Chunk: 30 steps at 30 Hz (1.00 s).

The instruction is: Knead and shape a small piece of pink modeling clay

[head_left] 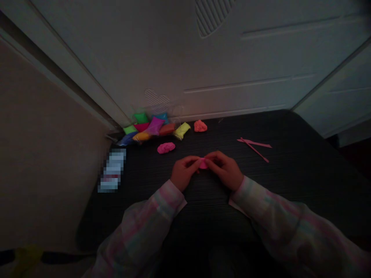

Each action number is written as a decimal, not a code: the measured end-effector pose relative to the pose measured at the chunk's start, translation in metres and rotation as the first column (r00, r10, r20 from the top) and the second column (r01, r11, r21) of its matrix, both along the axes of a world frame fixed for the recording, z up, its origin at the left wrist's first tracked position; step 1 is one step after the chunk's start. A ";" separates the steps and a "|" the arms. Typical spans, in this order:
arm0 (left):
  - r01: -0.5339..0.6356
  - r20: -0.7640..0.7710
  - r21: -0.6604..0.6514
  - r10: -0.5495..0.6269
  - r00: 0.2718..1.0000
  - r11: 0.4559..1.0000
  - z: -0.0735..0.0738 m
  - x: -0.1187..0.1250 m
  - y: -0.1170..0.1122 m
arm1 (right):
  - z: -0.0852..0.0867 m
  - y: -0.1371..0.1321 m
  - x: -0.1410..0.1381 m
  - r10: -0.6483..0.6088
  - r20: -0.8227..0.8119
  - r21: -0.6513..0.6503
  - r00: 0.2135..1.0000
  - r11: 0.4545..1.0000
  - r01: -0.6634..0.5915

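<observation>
Both hands meet over the middle of a dark table [290, 173]. My left hand [184, 172] and my right hand [224, 168] pinch the same small pink piece of clay [203, 164] between their fingertips, just above the tabletop. Each hand's fingers are curled closed on it. Pastel checked sleeves cover both forearms. A larger pink clay lump [166, 147] lies on the table beyond my left hand, and an orange clay lump [200, 126] sits farther back.
A pile of small coloured clay packets [150, 128] lies at the table's back left corner. Two thin pink modelling tools [255, 146] lie crossed to the right of my hands. A blurred-out packet [112, 171] rests at the left edge. A pale panelled door stands behind the table.
</observation>
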<state>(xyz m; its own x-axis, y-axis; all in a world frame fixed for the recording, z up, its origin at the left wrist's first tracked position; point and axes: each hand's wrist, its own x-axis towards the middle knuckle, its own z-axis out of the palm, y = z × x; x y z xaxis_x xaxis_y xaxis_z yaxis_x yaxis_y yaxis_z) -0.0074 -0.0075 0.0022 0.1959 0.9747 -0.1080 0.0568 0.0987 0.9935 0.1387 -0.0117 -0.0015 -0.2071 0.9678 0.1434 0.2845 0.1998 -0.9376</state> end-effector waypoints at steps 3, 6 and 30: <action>-0.002 0.005 -0.003 0.002 1.000 1.000 0.000 0.001 0.000 | 0.001 0.000 0.000 0.010 0.037 0.033 0.999 0.999 -0.011; -0.007 0.004 -0.013 0.007 1.000 1.000 0.000 0.001 0.000 | 0.002 0.000 0.001 0.014 0.076 0.070 0.997 0.997 -0.019; 0.026 0.049 -0.016 -0.025 0.998 1.000 -0.005 0.003 -0.003 | 0.003 0.001 0.000 0.020 0.021 -0.018 1.000 1.000 -0.020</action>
<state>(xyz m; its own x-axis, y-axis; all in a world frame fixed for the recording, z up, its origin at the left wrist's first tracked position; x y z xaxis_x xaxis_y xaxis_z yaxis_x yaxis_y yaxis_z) -0.0044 -0.0103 -0.0028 0.2257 0.9675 -0.1137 0.0107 0.1142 0.9934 0.1382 -0.0109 0.0017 -0.2292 0.9658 0.1212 0.3001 0.1886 -0.9351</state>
